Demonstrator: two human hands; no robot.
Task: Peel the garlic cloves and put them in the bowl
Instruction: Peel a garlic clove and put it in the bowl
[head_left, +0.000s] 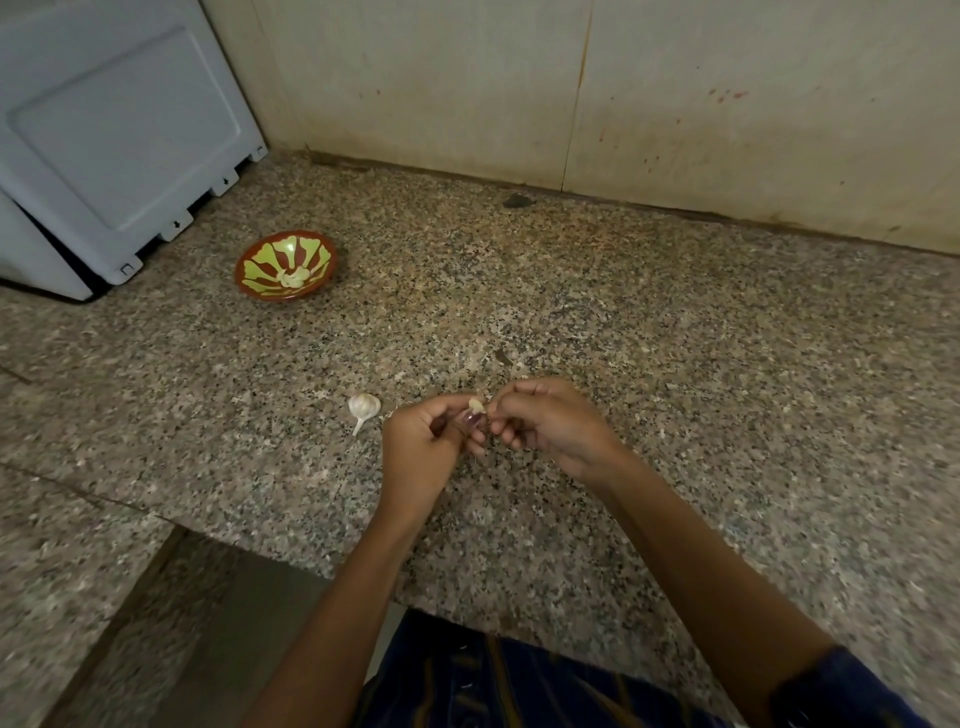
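A: Fingers first, quick. What's pinched?

B: One garlic clove (476, 405), held up between both sets of fingertips just above the counter (623, 322). Left hand (423, 441) curled round its lower end, right hand (550, 428) pinching at the top, looks like it's picking at the skin. How much skin is left, can't tell, too small.

A: Handling?

B: My guess: light, firm but small, peeled surface a bit slick and sticky. Skin is papery and tears. Best to hold the fat body with one hand and nip the skin at the pointed tip or root end with a nail.

A: Further out?

B: Garlic bulb (363, 406) lying on the counter just left of the left hand, stalk pointing toward the person. Bowl (260, 260), red with green pattern, well apart at back left, some peeled cloves (293, 276) already in it. White appliance (114, 130) behind the bowl.

A: Progress?

B: Partway, I'd say. This clove isn't in the bowl yet.
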